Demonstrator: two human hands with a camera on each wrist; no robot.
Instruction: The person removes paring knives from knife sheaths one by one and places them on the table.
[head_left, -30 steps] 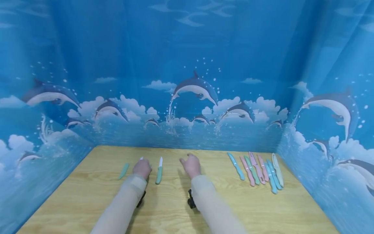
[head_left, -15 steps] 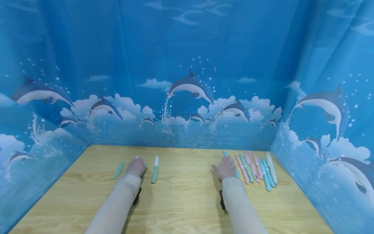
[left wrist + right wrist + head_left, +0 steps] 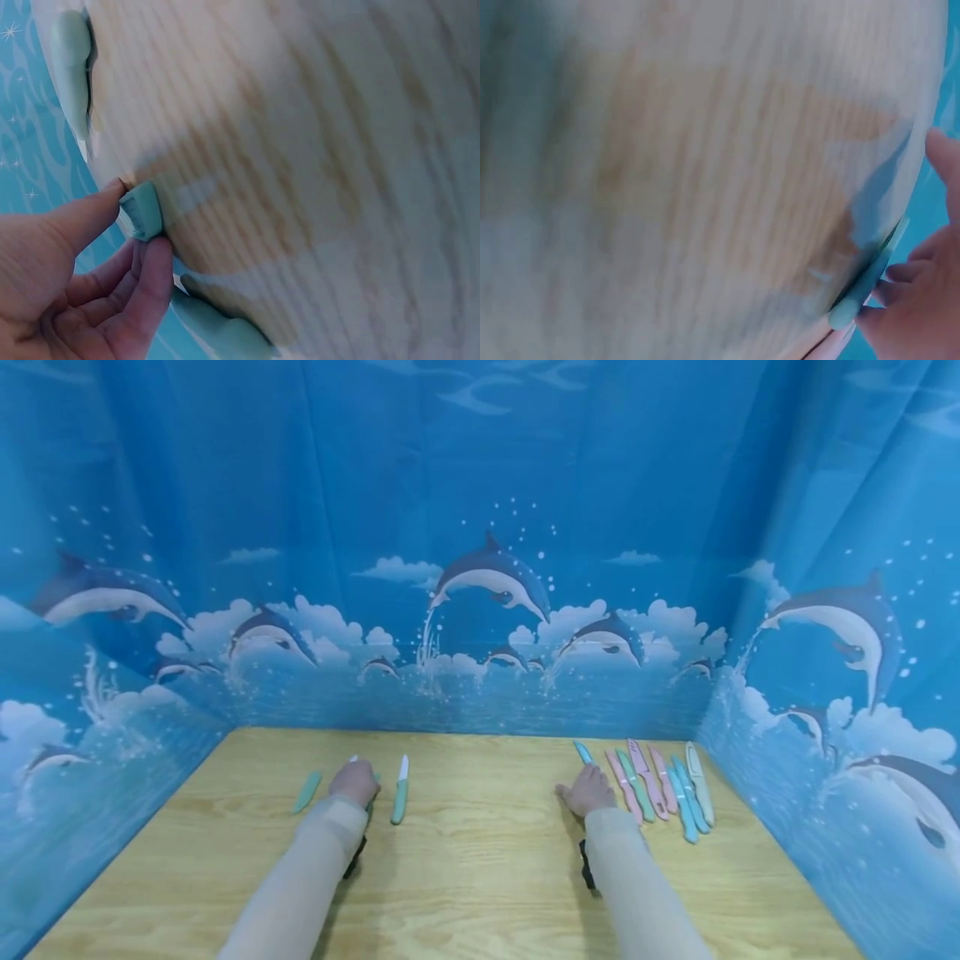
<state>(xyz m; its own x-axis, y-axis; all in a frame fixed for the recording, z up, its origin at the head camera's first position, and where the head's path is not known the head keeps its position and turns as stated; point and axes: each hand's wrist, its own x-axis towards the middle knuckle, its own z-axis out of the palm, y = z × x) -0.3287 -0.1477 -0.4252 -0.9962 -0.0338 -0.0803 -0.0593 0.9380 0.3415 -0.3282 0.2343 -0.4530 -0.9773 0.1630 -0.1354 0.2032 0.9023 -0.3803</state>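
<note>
1. The left hand [image 3: 355,782] lies low on the table [image 3: 480,877], thumb and fingers pinching a green knife handle [image 3: 142,211] at ten o'clock.
2. The right hand [image 3: 589,791], at two o'clock, curls fingertips onto a blue knife [image 3: 583,753].
3. Counted: three pieces beside the left hand, seven knives in the right-hand row.

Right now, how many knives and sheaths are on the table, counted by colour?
Green pieces: 4
Blue pieces: 3
Pink pieces: 3
Pale cream piece: 1
Total: 11
</note>
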